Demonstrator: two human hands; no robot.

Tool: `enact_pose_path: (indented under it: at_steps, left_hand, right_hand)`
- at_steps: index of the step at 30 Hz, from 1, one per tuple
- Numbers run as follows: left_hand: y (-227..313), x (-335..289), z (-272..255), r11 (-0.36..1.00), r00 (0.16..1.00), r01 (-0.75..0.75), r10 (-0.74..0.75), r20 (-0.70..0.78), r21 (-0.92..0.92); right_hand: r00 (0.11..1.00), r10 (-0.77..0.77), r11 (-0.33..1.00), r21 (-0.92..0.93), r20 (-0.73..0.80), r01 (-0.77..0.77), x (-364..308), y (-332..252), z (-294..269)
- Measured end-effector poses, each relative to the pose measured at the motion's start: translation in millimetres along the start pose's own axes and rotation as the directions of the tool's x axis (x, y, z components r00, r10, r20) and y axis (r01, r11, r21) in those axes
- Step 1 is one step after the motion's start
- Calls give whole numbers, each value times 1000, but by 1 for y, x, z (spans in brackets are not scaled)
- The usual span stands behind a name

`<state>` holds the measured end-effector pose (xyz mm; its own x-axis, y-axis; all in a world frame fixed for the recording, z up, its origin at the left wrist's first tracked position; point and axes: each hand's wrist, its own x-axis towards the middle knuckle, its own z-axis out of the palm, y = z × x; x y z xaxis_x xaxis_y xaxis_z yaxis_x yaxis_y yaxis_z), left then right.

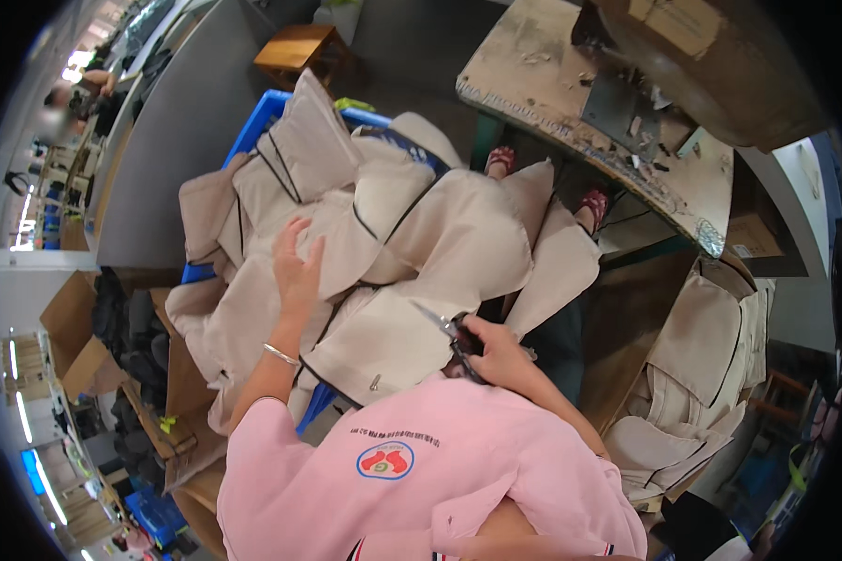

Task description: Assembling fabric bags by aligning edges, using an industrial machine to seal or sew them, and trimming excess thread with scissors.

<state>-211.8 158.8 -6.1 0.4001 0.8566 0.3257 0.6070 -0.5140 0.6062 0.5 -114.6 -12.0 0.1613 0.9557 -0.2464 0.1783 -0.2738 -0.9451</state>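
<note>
A large heap of beige fabric pieces (468, 234) with black piping spreads in front of me, over a blue crate (267, 110). My left hand (297, 266) hovers over or rests lightly on the heap's left part, its fingers spread and holding nothing; whether it touches the cloth I cannot tell. A silver bangle (281, 354) circles that wrist. In my right hand (500, 353) is a pair of scissors (460, 338) with black handles, the blades pointing up and left above a flat beige piece. A small metal zipper pull (375, 382) shows on that piece near my shirt.
Beyond the heap at the right stands a worn worktable (533, 65) with scraps on it. A carton of beige pieces (692, 346) is at my right. Cartons with dark items (140, 327) stand at the left. A wooden stool (299, 47) sits far back; feet in red shoes (589, 208) show beneath the table.
</note>
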Motion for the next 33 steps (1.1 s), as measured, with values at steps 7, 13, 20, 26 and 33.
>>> enact_pose_path:
  at_steps: [7, 13, 20, 26, 33]
  left_hand:
    - [-56, -153, -71, 784, 796, 592, -605, 18, 187]
    - [-43, -238, -70, 12, 42, 998, -845, 533, -60]
    - [-24, -117, -23, 597, 769, 624, -584, 260, -505]
    - [32, 21, 5, 595, 876, 438, -115, 468, -674]
    - [-2, -39, 34, 954, 934, 298, -296, -198, -22]
  right_hand:
    - [999, -29, 997, 76, 44, 25, 4, 12, -3]
    - [998, -51, 997, 52, 45, 49, 4, 8, -4]
    - [993, -46, 993, 117, 107, 33, 1, 6, -8]
    - [1000, 26, 911, 412, 11, -28, -9, -5, -31]
    - [979, 156, 885, 458, -133, -79, -22, 13, -43]
